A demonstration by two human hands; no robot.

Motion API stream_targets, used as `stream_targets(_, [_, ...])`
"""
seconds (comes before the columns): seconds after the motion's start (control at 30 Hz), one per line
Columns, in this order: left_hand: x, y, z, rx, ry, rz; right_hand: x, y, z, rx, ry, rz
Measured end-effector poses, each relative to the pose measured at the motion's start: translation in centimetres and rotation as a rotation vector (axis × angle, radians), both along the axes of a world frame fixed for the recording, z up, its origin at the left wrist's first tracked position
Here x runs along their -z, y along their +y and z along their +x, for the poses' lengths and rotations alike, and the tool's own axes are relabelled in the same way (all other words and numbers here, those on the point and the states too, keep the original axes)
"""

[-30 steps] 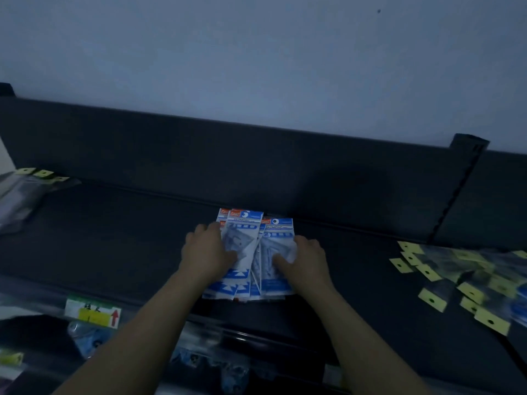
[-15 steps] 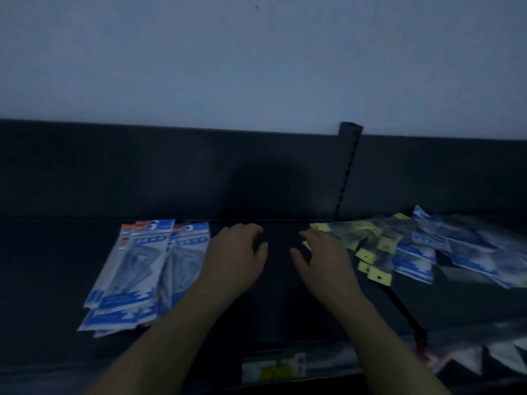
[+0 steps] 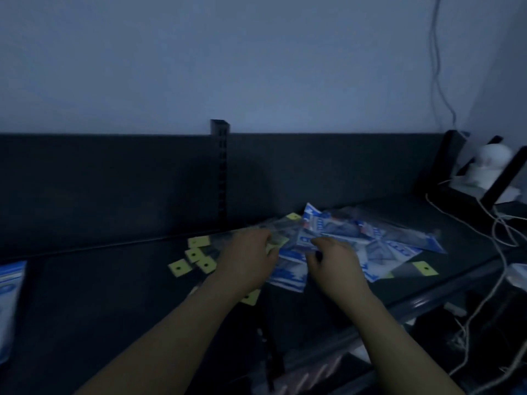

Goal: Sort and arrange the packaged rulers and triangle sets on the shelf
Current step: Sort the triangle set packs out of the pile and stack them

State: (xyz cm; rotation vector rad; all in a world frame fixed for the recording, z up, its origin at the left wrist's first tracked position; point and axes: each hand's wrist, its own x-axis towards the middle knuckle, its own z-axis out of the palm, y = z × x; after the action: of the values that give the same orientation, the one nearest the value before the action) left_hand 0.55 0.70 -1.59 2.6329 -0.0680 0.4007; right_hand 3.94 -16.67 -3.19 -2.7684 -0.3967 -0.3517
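Note:
A loose pile of blue-and-white triangle set packages [image 3: 385, 240] lies on the dark shelf [image 3: 99, 295], right of centre. Clear ruler packets with yellow tags [image 3: 196, 255] are scattered just left of the pile and partly under it. My left hand [image 3: 251, 255] rests on the clear packets at the pile's left edge, its fingertips hidden by blur. My right hand [image 3: 333, 263] has its fingers curled and pinches the near edge of a blue package. A tidy stack of blue packages [image 3: 11, 295] shows at the far left edge.
A slotted upright post [image 3: 221, 172] splits the shelf's back panel. At the right end stand a white device [image 3: 484, 166] and loose white cables [image 3: 499, 238] that trail over the shelf edge. A lower shelf with more goods [image 3: 313, 374] is below.
My view and both hands have swung right, away from the tidy blue stack. The hands now reach into the mixed pile, and the right hand has closed on a blue package.

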Motion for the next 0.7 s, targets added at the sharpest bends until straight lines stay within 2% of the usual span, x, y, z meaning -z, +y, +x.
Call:
stream_targets(0.27, [2.1,-7.3,8.8,-0.018,0.23,-0.109,1.0,-8.5,8.4,0.032,0.176,-0.083])
stream_targets(0.53, [2.0,-9.6,13.5,-0.099,0.335,-0.346,2.7,-10.6,12.2,-0.007,0.13,-0.107])
stream_targets(0.6, [2.3,-10.2,13.9,-0.099,0.362,-0.341,2.5,-10.8,12.7,0.021,0.132,-0.165])
stream_targets(0.7, [3.0,-11.1,14.6,-0.149,0.382,-0.212,2.5,-11.6,13.4,0.091,0.172,-0.184])
